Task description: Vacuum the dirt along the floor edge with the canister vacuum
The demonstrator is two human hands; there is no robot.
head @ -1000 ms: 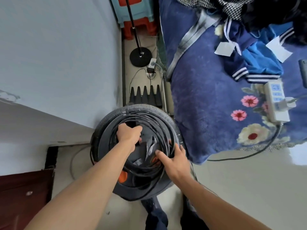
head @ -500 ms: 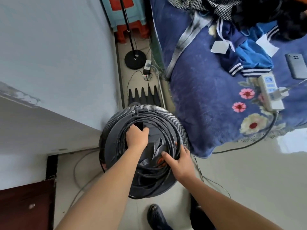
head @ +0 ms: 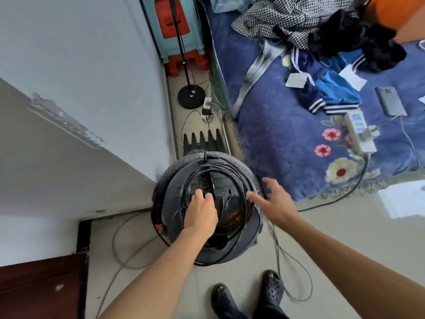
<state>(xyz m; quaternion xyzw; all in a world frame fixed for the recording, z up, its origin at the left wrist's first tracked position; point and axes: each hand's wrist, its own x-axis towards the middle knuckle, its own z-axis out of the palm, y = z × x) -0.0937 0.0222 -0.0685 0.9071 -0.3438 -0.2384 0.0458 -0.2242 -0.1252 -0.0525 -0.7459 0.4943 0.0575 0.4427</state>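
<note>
1. The canister vacuum [head: 232, 245] is sitting on the floor [head: 345, 238]. It is at the mouth of the narrow strip between the wall and the bed [head: 276, 134], just ahead of the person's dark shoes [head: 273, 287].
2. A ribbed grey hose [head: 243, 164] is looping round its top rim, and a black cord [head: 239, 183] is lying coiled on the lid inside that loop.
3. The left hand [head: 201, 212] is reaching down onto the lid, its fingers curled tight and gripping among the coils. I cannot tell whether they are closing on a handle or on the cord itself.
4. The right hand [head: 274, 201] is hovering over the vacuum's right rim, a little blurred, with its fingers spread wide and holding nothing.
5. Behind the vacuum a black toothed attachment [head: 202, 141] is lying on the floor strip, with a round lamp base [head: 190, 97] farther along.
6. A white power strip [head: 358, 134] is lying near the bed's front edge, and a phone [head: 389, 101] is lying toward its right edge.
</note>
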